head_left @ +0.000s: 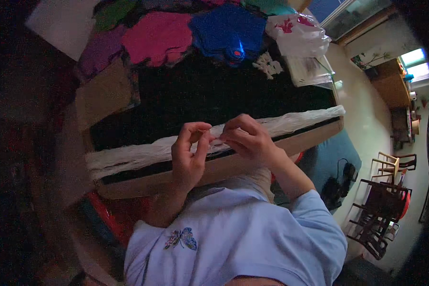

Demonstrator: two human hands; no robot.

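Note:
A long hank of white thread (291, 123) stretches across the near side of the dark tabletop, from left to right. Over its middle, my left hand (190, 150) is closed in a pinch, thumb against forefinger. My right hand (248, 136) pinches too, its fingertips almost meeting those of the left. Whatever thin thing lies between the fingertips is too small to make out. Loose white strands show just below and beside the fingers, and my hands cover part of the hank.
Stacked flower-shaped pieces in pink (159, 38) and blue (229, 31) lie at the far side. A small white bundle (268, 65) and a white plastic bag (298, 35) are to their right. Brown cardboard (107, 95) sits at left. Chairs (379, 214) stand off to the right.

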